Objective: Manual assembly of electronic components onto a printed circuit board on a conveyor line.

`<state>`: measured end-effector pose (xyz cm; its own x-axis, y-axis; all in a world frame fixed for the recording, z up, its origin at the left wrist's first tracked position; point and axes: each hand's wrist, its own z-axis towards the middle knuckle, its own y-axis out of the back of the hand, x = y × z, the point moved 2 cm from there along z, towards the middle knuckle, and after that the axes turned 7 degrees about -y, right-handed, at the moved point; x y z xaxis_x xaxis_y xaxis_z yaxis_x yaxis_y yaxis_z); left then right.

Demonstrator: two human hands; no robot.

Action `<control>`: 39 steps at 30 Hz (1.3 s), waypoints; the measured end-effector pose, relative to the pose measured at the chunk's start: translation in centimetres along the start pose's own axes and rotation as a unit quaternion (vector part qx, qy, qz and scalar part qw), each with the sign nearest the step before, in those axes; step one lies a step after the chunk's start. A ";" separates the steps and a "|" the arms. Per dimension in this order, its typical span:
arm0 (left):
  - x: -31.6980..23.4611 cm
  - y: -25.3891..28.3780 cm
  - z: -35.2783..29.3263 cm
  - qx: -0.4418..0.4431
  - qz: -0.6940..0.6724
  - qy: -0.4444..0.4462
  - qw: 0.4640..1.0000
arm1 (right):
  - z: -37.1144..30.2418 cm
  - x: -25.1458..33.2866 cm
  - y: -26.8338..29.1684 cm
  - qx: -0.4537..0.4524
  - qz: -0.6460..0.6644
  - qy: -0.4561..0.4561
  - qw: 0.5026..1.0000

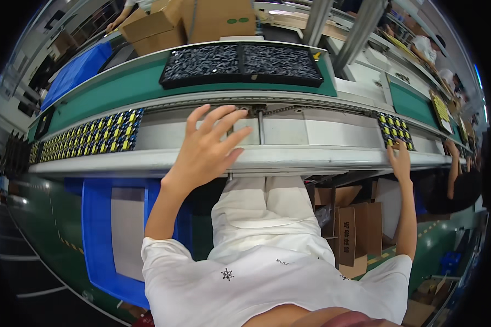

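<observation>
My left hand (208, 146) hovers over the rail of the conveyor with its fingers spread and nothing in them. Far to the right, my right hand (400, 159) grips the near edge of a circuit board panel (394, 126) set with yellow and blue parts; its fingertips lie on the edge, and what is under them is hidden. The panel rests across the conveyor rails. More panels of the same kind (95, 135) sit in a row on the conveyor at the left. Between them, the chain and a cross shaft (261, 129) of the conveyor show.
Behind the conveyor, two black trays (202, 64) of small dark parts stand on a green bench (112, 86). Cardboard boxes (218, 23) are at the back. Below the front rail (305, 159) are a blue bin (101, 240) and open cartons (360, 229). Other people work at the far right.
</observation>
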<state>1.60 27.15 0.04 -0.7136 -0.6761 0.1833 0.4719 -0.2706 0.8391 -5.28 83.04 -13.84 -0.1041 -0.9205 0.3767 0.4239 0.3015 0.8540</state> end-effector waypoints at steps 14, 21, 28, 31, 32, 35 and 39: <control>17.5 -9.4 6.8 0.085 0.055 0.194 0.976 | -4.4 16.2 -0.4 0.076 0.084 0.266 0.957; 22.6 -15.3 10.3 0.136 -0.061 0.293 0.945 | -4.3 22.7 -0.4 0.119 0.112 0.399 0.903; 16.5 -15.1 16.0 0.061 -0.115 0.226 0.965 | -2.2 22.1 1.3 0.162 0.194 0.522 0.814; 12.6 -14.5 19.3 0.071 -0.080 0.196 0.975 | -1.8 20.6 2.4 0.127 0.213 0.565 0.787; 11.8 -14.4 20.1 0.074 -0.068 0.197 0.975 | -1.6 20.1 2.8 0.136 0.231 0.584 0.766; 9.8 -14.0 21.3 0.048 -0.064 0.202 0.976 | -1.0 19.6 3.0 0.182 0.247 0.602 0.737; 8.4 -13.6 22.1 0.033 -0.010 0.207 0.978 | -0.4 19.5 3.3 0.193 0.260 0.610 0.723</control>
<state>-22.24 40.26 1.52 -0.4459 -0.8939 -0.0456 0.4159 -0.2521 0.8738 -5.51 66.02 -3.83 0.9501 -0.1202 0.2877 -0.1878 0.5159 0.8358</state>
